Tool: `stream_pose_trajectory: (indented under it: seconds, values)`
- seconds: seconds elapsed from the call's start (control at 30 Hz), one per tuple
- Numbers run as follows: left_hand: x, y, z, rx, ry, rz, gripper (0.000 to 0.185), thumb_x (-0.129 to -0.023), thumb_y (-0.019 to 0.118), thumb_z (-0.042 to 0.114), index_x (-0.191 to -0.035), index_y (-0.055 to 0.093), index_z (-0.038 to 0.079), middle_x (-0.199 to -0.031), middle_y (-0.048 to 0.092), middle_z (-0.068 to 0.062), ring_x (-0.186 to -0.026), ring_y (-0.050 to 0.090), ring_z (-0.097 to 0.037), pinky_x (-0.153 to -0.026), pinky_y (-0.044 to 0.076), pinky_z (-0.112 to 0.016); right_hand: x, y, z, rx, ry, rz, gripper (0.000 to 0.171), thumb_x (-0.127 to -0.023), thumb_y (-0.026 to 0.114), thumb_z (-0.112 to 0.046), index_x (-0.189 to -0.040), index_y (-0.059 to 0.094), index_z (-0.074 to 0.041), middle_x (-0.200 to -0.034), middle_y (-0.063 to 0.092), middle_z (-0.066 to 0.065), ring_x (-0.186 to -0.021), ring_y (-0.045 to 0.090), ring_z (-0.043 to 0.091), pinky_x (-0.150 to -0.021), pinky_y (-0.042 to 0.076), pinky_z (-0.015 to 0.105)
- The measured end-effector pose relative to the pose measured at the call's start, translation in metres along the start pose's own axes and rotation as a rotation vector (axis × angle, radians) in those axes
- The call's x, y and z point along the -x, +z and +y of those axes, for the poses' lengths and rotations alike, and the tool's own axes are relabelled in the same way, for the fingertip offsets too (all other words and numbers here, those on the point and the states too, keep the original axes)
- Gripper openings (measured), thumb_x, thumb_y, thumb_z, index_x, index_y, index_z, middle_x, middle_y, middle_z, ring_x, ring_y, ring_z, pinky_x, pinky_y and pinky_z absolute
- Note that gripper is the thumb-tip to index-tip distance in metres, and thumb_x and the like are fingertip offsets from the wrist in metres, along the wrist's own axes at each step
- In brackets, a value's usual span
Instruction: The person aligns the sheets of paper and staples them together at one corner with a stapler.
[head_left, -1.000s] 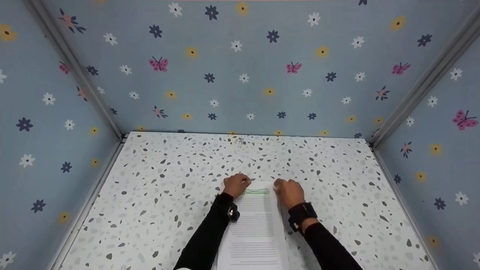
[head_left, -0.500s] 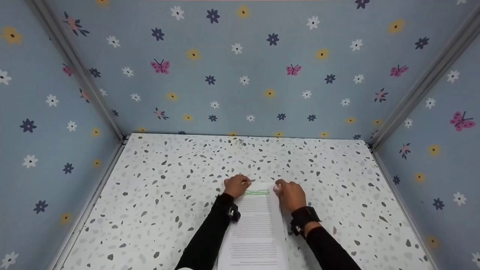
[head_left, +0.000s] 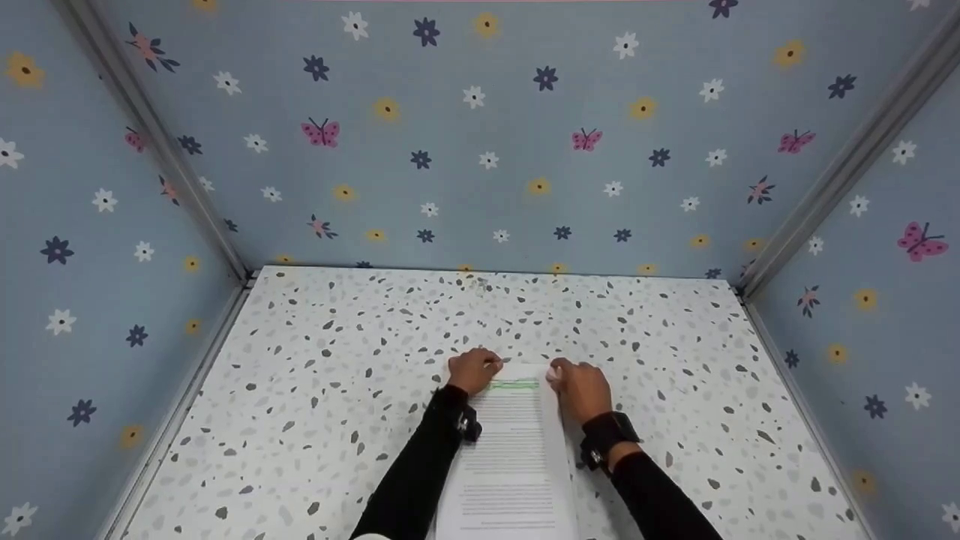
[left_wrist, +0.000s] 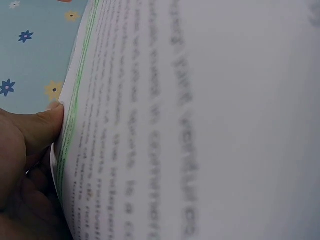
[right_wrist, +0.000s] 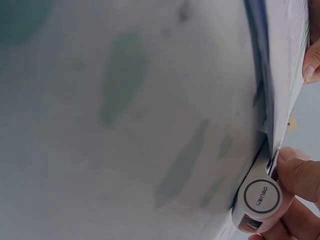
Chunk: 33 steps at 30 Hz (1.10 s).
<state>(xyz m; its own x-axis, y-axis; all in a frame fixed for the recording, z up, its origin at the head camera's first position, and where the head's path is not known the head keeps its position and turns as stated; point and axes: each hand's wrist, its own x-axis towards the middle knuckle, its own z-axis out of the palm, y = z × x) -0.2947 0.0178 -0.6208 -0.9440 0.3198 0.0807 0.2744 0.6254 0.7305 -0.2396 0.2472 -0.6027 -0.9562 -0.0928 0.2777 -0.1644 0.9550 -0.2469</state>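
A stack of printed sheets (head_left: 510,457), with green highlighting near its top edge, lies between my hands. My left hand (head_left: 472,371) pinches the top left corner; in the left wrist view its thumb (left_wrist: 47,127) presses the highlighted edge. My right hand (head_left: 581,386) grips a small white-and-pink tool (right_wrist: 260,202) at the top right corner. That tool has a round face with printed lettering and a metal part touching the sheets. In the right wrist view the thumb lies against it; whether it is a stapler or a staple remover I cannot tell.
The speckled white table (head_left: 337,360) runs under the sheets. Blue floral panels (head_left: 480,150) stand at the back and both sides, joined by grey metal posts (head_left: 150,135). Each wrist carries a black strap with a camera (head_left: 607,435).
Both hands stay at the top corners of the sheets. The right hand and wrist have shifted very slightly down and right since a second ago; the head view has tilted a little.
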Motion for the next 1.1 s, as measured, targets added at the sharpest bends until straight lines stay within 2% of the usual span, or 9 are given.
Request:
stream_pose_trajectory:
  seconds: [0.23, 0.6, 0.77, 1.0, 1.1]
  values:
    - [-0.001, -0.001, 0.002, -0.010, -0.006, 0.004, 0.019, -0.101, 0.063, 0.016, -0.107, 0.077, 0.005, -0.112, 0.072, -0.013, -0.105, 0.065, -0.035, -0.095, 0.035, -0.060, -0.003, -0.003, 0.000, 0.016, -0.017, -0.007, 0.032, -0.084, 0.083, -0.020, -0.113, 0.075, -0.010, -0.081, 0.073, 0.012, -0.068, 0.065, 0.031, -0.066, 0.052, 0.044]
    - [0.001, -0.006, 0.008, -0.003, -0.014, -0.009, 0.018, -0.101, 0.064, 0.015, -0.107, 0.077, 0.006, -0.112, 0.072, -0.013, -0.105, 0.066, -0.035, -0.094, 0.036, -0.060, 0.001, -0.006, 0.009, -0.018, -0.056, 0.038, 0.031, -0.084, 0.083, -0.018, -0.113, 0.075, -0.009, -0.077, 0.072, 0.012, -0.067, 0.066, 0.032, -0.072, 0.052, 0.047]
    - [0.002, -0.004, 0.005, 0.001, -0.012, -0.015, 0.018, -0.101, 0.063, 0.016, -0.108, 0.076, 0.006, -0.112, 0.072, -0.013, -0.105, 0.065, -0.035, -0.094, 0.035, -0.060, 0.003, -0.012, 0.017, 0.019, -0.061, 0.082, 0.030, -0.082, 0.085, -0.018, -0.109, 0.075, -0.008, -0.067, 0.069, 0.011, -0.058, 0.063, 0.030, -0.066, 0.051, 0.047]
    - [-0.003, 0.005, -0.004, -0.024, -0.021, 0.022, 0.019, -0.100, 0.064, 0.018, -0.107, 0.077, 0.007, -0.112, 0.073, -0.012, -0.106, 0.065, -0.035, -0.096, 0.034, -0.059, 0.004, -0.029, 0.030, 0.022, 0.000, 0.090, 0.032, -0.082, 0.086, -0.019, -0.109, 0.075, -0.008, -0.069, 0.070, 0.011, -0.062, 0.066, 0.029, -0.072, 0.051, 0.048]
    - [-0.003, 0.006, -0.006, -0.003, -0.016, 0.023, 0.019, -0.099, 0.065, 0.018, -0.107, 0.077, 0.007, -0.111, 0.073, -0.013, -0.105, 0.066, -0.035, -0.095, 0.034, -0.060, 0.006, -0.035, 0.038, 0.025, 0.028, 0.088, 0.031, -0.083, 0.085, -0.018, -0.110, 0.074, -0.008, -0.068, 0.069, 0.009, -0.062, 0.064, 0.030, -0.073, 0.049, 0.050]
